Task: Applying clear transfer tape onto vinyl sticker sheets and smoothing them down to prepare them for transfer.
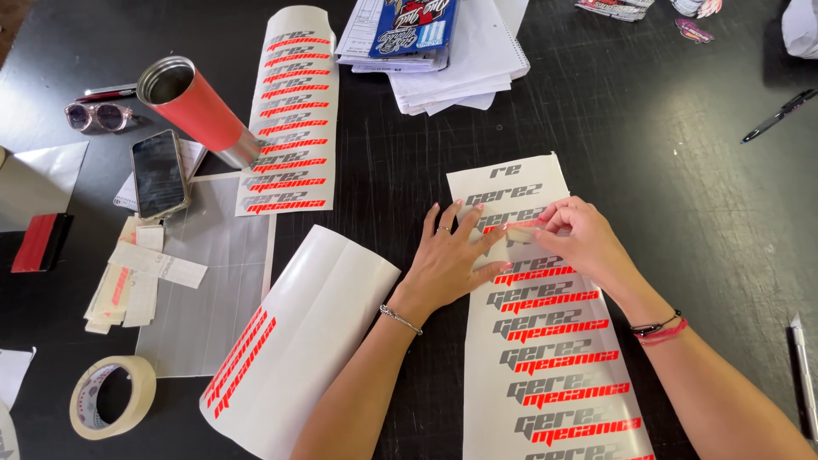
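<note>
Nearest: one roll of masking tape [112, 397], one curled sheet [294, 341]. Mid-table: left hand [452, 260] flat, fingers spread, pressing one decal sheet [545, 341]; right hand [579, 240] pinching a decal strip [521, 227] on it. Farther: one phone [158, 173], one red tumbler [198, 109], one second decal sheet [292, 111].

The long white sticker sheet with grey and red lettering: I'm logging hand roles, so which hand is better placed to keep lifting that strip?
Right hand: its fingertips already pinch the strip on the long white sticker sheet; the left hand lies flat, pinning it.
</note>
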